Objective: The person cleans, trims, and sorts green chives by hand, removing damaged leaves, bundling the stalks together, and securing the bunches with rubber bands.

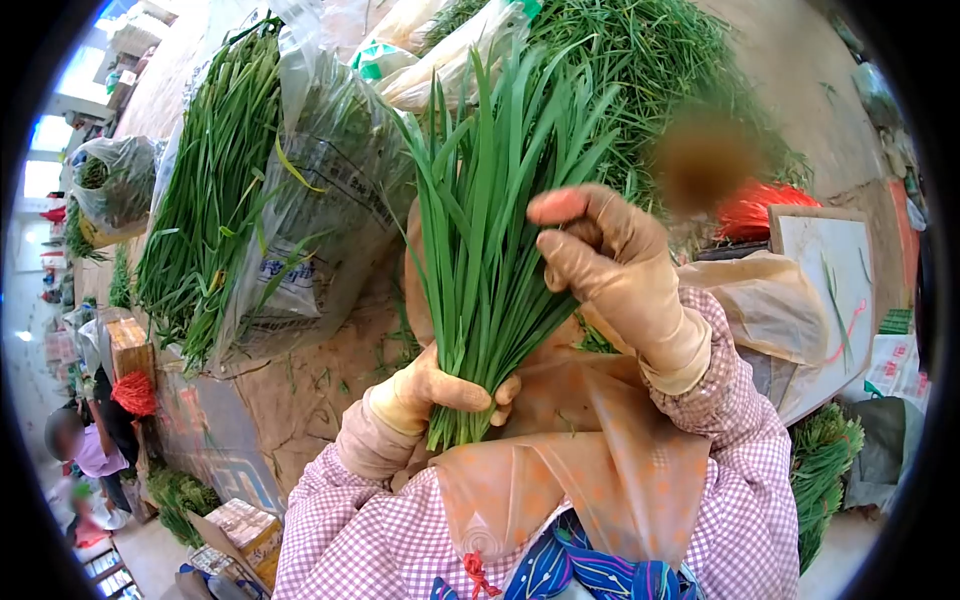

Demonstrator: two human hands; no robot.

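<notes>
My gloved left hand [440, 390] is wrapped around the lower stems of a bunch of garlic chives [490, 210]. The bunch stands upright in front of my chest, its flat green leaves fanning out at the top. Beside the right edge of the leaves is my gloved right hand [615, 260], raised, its fingers half curled. A gap shows between its thumb and forefinger, and nothing is visible in them. The forefinger's tip looks reddish. A brown translucent apron [580, 470] covers my front below the stems.
Left of the bunch lie more long chives [215, 190] and a printed clear plastic bag [320, 200]. A large heap of loose greens [650, 70] lies behind. Red ties [765, 208] and a white board [825, 290] are to the right. Another person [95, 440] is far left.
</notes>
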